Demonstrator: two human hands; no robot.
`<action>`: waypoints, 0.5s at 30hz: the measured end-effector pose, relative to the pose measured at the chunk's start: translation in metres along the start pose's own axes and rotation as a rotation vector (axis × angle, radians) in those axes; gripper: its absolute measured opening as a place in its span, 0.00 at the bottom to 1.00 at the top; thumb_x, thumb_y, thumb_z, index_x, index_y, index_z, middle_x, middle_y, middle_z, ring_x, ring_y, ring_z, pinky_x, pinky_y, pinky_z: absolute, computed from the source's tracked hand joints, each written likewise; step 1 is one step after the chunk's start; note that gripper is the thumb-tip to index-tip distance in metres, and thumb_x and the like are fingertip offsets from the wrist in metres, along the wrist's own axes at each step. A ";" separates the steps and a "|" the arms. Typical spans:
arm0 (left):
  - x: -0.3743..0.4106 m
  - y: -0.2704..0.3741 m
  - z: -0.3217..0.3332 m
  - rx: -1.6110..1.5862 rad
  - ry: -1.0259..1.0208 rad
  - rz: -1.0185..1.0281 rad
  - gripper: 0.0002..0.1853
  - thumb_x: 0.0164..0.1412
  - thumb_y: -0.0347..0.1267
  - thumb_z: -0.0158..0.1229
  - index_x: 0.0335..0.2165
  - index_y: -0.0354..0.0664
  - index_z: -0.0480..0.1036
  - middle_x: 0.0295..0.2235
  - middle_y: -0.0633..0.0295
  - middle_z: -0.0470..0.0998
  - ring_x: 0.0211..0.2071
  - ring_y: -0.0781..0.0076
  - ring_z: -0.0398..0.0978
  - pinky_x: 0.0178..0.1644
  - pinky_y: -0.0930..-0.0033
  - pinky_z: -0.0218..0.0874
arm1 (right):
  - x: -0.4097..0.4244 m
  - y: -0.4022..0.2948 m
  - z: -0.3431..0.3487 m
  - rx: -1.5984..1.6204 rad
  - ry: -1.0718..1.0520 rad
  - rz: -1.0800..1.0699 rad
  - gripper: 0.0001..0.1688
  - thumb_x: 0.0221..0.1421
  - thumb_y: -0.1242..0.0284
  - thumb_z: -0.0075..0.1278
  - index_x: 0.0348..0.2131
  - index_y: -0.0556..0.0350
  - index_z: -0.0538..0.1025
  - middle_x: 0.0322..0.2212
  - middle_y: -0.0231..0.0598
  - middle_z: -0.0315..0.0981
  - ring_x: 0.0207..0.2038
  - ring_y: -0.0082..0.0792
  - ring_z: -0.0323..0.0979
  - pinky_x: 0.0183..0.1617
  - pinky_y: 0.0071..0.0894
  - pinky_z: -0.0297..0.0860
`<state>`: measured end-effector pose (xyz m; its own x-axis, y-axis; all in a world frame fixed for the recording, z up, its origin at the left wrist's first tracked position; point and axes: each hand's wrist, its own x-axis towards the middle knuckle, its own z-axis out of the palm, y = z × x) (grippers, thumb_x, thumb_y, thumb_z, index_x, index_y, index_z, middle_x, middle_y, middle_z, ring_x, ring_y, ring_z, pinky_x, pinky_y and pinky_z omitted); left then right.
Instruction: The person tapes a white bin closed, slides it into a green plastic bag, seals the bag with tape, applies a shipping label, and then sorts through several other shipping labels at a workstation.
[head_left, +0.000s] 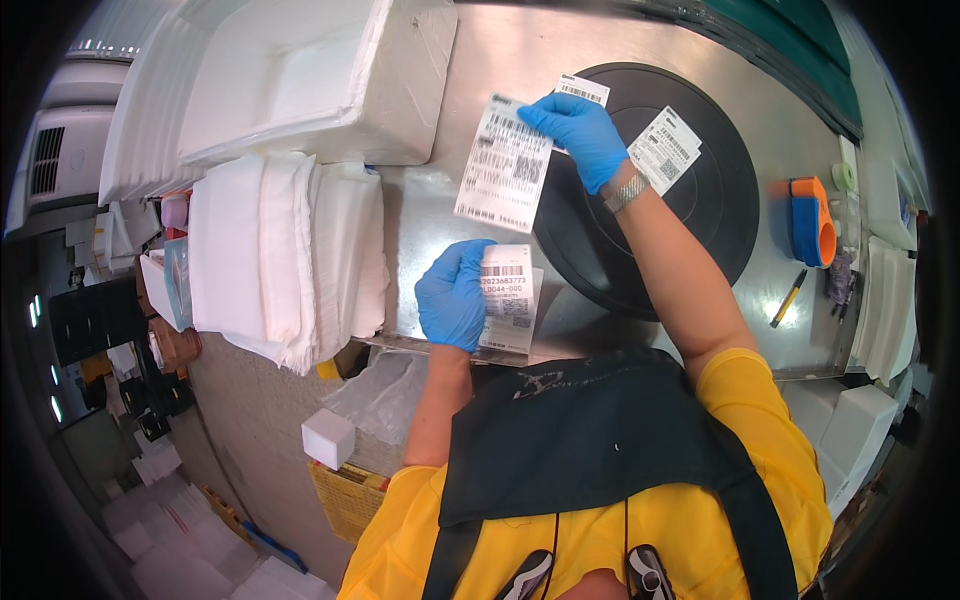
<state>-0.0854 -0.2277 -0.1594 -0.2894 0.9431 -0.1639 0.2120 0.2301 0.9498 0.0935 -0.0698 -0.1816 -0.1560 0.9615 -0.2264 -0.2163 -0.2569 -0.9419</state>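
Both my hands wear blue gloves. My left hand (452, 296) grips printed shipping labels (510, 300) by their left edge, close to the front edge of the metal table (420, 217). Farther up, my right hand (577, 135) pinches the upper corner of another shipping label (504, 165), which bears barcodes and a square code. Beneath and beyond that hand is a round black turntable (697, 225). A label (583, 88) on it is partly hidden by my right hand. More labels (666, 150) lie on the turntable just right of my wrist.
A white foam box (397, 90) stands at the back left, with a stack of white cloth-like sheets (285, 255) before it. To the right are an orange and blue tape dispenser (810, 221) and a yellow and black pen or cutter (789, 298). A yellow plastic crate (345, 499) sits low on the left.
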 end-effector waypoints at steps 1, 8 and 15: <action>0.002 0.002 -0.007 -0.076 0.004 -0.080 0.10 0.58 0.31 0.51 0.31 0.34 0.75 0.25 0.67 0.74 0.26 0.84 0.67 0.31 0.82 0.59 | 0.010 0.002 -0.002 0.053 0.016 0.016 0.10 0.45 0.70 0.58 0.25 0.59 0.77 0.23 0.32 0.73 0.29 0.20 0.69 0.36 0.20 0.65; 0.009 0.003 -0.012 -0.209 0.044 -0.106 0.11 0.55 0.34 0.56 0.24 0.36 0.73 0.20 0.74 0.68 0.22 0.88 0.59 0.26 0.83 0.53 | 0.055 0.050 0.026 -0.909 0.043 -0.458 0.16 0.48 0.59 0.50 0.31 0.52 0.77 0.31 0.42 0.73 0.33 0.41 0.70 0.40 0.32 0.65; 0.015 -0.006 -0.009 -0.152 0.023 -0.097 0.12 0.55 0.34 0.57 0.23 0.36 0.72 0.18 0.75 0.66 0.21 0.88 0.57 0.25 0.83 0.52 | -0.010 -0.002 0.035 -0.580 -0.477 0.061 0.20 0.49 0.57 0.51 0.32 0.55 0.77 0.28 0.39 0.74 0.33 0.25 0.69 0.42 0.25 0.64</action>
<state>-0.0998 -0.2173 -0.1649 -0.3230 0.9123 -0.2519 0.0396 0.2790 0.9595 0.0617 -0.0819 -0.1688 -0.5805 0.7666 -0.2743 0.3278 -0.0883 -0.9406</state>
